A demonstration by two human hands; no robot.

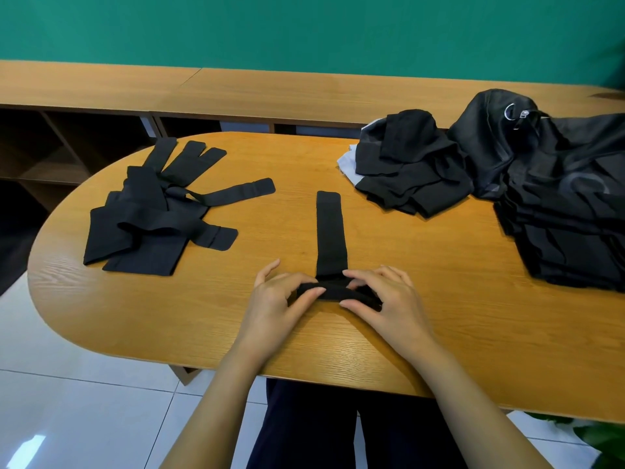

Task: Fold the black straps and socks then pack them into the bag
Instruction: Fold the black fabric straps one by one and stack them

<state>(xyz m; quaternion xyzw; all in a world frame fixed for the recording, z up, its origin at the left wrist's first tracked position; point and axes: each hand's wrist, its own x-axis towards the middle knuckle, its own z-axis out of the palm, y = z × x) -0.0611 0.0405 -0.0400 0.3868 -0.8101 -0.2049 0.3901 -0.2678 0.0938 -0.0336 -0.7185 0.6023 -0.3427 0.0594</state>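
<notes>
Wooden counter [422, 252], green wall [304, 28]. A black strap [330, 231], likely soft and light, is pinched at its folded near end by the left hand [279, 301] and right hand [389, 299]; its tail lies beyond them.

Your table [439, 333] is wood with a visible grain and a soft sheen. The strap [330, 231] in front of you and the pile of straps [152, 218] at left are matt black cloth. At far right, the bag [490, 137] is thin, faintly shiny black fabric with a metal ring [509, 111].
</notes>
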